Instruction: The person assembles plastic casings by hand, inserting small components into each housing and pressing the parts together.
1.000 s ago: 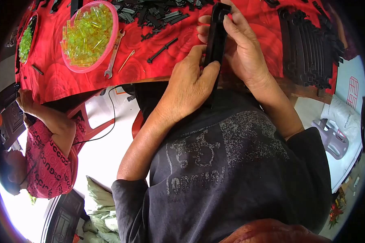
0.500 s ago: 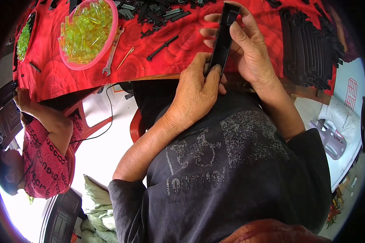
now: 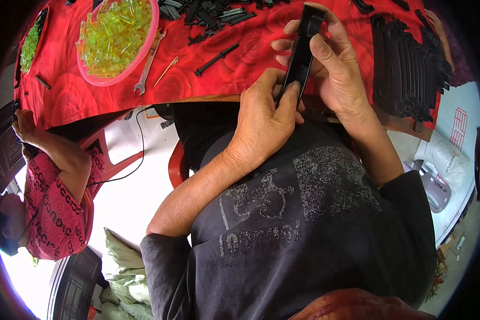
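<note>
A long, narrow black plastic part (image 3: pixel 302 53) with a channel-like hollow is held tilted over the table's near edge. My left hand (image 3: pixel 264 117) grips its lower end, thumb pressed on the face and fingers wrapped behind. Around the upper end is my right hand (image 3: pixel 342 77), its thumb at the part's right side, index finger near the top and the other fingertips showing past the left side. To the left on the cloth lie a black rod (image 3: pixel 216 60), a thin wooden stick (image 3: pixel 166 72) and a metal wrench (image 3: pixel 149 63).
A pink basket (image 3: pixel 156 26) of yellow-green translucent pieces stands on the red tablecloth (image 3: pixel 197 88). Black pieces (image 3: pixel 208 13) are heaped at the back; long black strips (image 3: pixel 405 69) lie stacked at right. A person in a red patterned shirt (image 3: pixel 56 218) sits at left; another arm (image 3: pixel 440 40) shows far right.
Both hands and the black plastic part shift slightly rightward in the picture, as the whole view moves a little. The grip looks the same.
</note>
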Tool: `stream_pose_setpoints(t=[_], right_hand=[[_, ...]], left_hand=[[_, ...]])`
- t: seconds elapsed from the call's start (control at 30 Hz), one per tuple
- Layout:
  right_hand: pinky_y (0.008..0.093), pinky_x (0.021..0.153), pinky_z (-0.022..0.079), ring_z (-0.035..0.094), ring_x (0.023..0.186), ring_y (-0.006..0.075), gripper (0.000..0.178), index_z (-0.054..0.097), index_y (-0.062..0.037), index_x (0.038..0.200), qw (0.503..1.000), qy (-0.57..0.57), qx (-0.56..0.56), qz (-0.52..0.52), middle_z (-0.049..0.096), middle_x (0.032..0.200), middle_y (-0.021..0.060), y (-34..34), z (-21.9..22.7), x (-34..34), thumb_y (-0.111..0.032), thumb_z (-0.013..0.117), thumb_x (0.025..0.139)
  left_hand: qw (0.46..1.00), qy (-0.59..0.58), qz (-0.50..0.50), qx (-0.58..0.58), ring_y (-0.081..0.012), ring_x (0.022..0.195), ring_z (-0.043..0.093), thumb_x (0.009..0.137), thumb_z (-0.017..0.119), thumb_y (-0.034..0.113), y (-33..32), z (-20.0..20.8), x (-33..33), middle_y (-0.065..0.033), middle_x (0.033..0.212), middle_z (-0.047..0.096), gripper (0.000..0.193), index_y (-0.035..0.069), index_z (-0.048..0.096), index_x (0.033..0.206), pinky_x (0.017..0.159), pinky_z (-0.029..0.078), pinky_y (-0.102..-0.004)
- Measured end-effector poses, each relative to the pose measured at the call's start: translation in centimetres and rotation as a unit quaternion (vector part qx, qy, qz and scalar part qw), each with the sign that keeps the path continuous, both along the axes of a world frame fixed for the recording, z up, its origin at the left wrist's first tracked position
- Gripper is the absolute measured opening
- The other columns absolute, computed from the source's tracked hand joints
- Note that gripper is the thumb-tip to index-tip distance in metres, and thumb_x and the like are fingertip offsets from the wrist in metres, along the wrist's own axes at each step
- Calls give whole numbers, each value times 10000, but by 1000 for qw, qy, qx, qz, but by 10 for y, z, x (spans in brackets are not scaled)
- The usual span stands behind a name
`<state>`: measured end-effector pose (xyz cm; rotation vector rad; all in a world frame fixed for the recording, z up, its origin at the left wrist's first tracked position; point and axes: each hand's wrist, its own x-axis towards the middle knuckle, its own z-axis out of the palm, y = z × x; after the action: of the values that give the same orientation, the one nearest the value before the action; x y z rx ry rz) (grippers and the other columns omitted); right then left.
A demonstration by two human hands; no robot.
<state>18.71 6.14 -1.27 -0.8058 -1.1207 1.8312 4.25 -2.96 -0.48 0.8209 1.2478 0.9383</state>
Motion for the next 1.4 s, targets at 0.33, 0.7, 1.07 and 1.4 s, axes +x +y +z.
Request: stream_pose_setpoints(t=[0.33,0.7,1.07,1.4], right_hand=[[460,940,600,684,1122,338,518,431,-144,1467,1000,11,-13,-10,634,1245,140,0,-3,3,-233,649,1006],[454,939,601,680,1113,329,528,410,-138,1484,1000,3,-21,-3,615,1239,140,-7,5,1,-230,634,1015],[444,930,604,680,1105,323,512,406,-120,1475,1000,-9,-5,-4,613,1232,141,-10,11,0,-217,624,1021],[453,934,602,677,1128,345,519,398,-112,1472,999,-27,-9,-15,617,1245,147,-6,7,4,-260,618,1026]], left_hand=[[1000,7,1,-26,-125,570,650,1058,575,231,9,-4,4,-83,716,662,265,-29,569,1005,522,512,-245],[1000,22,13,-12,-117,519,629,1049,597,254,8,-6,4,-75,653,652,303,-34,607,958,479,492,-241],[1000,10,16,-4,-117,507,624,1051,591,264,6,-3,5,-73,649,650,312,-32,622,957,468,490,-241],[999,-11,-14,-31,-124,506,615,1068,558,271,12,1,1,-72,649,640,318,-32,608,986,469,483,-244]])
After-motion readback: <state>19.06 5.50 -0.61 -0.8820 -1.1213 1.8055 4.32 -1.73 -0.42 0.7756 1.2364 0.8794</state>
